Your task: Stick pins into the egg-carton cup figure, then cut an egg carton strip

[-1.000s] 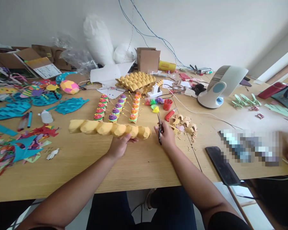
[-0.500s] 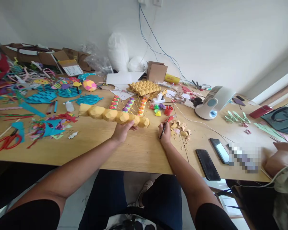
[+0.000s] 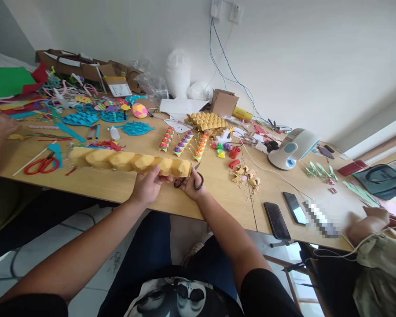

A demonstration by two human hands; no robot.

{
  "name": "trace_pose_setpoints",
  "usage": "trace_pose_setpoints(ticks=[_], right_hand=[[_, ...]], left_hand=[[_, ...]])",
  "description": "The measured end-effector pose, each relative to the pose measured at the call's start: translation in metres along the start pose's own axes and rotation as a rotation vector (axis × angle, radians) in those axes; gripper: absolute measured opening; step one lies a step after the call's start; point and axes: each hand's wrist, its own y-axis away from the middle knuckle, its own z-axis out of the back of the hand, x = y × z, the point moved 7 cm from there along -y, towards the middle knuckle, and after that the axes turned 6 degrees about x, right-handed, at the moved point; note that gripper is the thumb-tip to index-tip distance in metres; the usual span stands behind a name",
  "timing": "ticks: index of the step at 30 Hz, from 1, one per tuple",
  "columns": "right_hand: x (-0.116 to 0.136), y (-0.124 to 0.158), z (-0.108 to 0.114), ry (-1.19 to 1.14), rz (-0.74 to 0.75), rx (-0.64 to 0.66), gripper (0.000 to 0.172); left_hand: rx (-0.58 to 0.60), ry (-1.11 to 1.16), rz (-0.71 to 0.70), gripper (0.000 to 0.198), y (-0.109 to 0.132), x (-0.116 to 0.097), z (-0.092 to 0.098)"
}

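A long yellow strip of egg carton point(image 3: 125, 163) is raised over the front of the table, its row of bumps facing up. My left hand point(image 3: 148, 186) grips it from below near its right end. Black-handled scissors point(image 3: 198, 181) are in my right hand point(image 3: 193, 187), with the blades beside the strip's right tip; whether they touch it I cannot tell. Behind the strip stand painted carton caterpillars in red point(image 3: 166, 138), purple point(image 3: 182, 142) and orange point(image 3: 201, 146).
Carton scraps point(image 3: 246, 177) and a red cutter point(image 3: 235, 163) lie to the right, with two phones point(image 3: 277, 221) near the edge. Red scissors point(image 3: 42, 164) are at the left. A fan point(image 3: 293, 147) stands behind. Other people's hands are at both sides.
My right hand has moved left with the scissors to the strip's right end. The strip has come nearer and lower. The view has shifted left, and another person's hand shows at the left.
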Motion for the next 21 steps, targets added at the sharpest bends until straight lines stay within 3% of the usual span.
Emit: trace_pose_setpoints(ticks=[3,8,10,12,13,15,18,20,21], right_hand=[[0.045,0.008,0.044,-0.068,0.133,-0.094,0.045],[0.14,0.051,0.128,0.085,0.494,-0.389,0.031],[0.158,0.064,0.138,0.08,0.571,-0.44,0.026],[0.154,0.07,0.127,0.068,0.614,-0.431,0.027],[0.143,0.07,0.112,0.04,0.629,-0.362,0.03],[0.101,0.062,0.074,-0.022,0.522,-0.19,0.037],[0.033,0.054,0.032,-0.058,0.297,-0.058,0.045],[0.016,0.053,0.027,-0.01,0.24,-0.013,0.047],[0.019,0.054,0.034,0.018,0.251,-0.024,0.047]], left_hand=[[0.005,-0.034,-0.009,0.031,0.017,-0.005,0.013],[0.005,-0.071,0.026,0.03,0.037,-0.001,0.026],[-0.001,-0.083,0.062,0.031,0.041,0.005,0.028],[-0.011,-0.081,0.088,0.034,0.042,0.011,0.028],[-0.018,-0.074,0.094,0.036,0.043,0.014,0.027],[-0.035,-0.058,0.103,0.039,0.043,0.02,0.024],[-0.054,-0.045,0.123,0.041,0.043,0.027,0.02],[-0.062,-0.036,0.131,0.042,0.044,0.029,0.019],[-0.067,-0.032,0.129,0.042,0.045,0.028,0.02]])
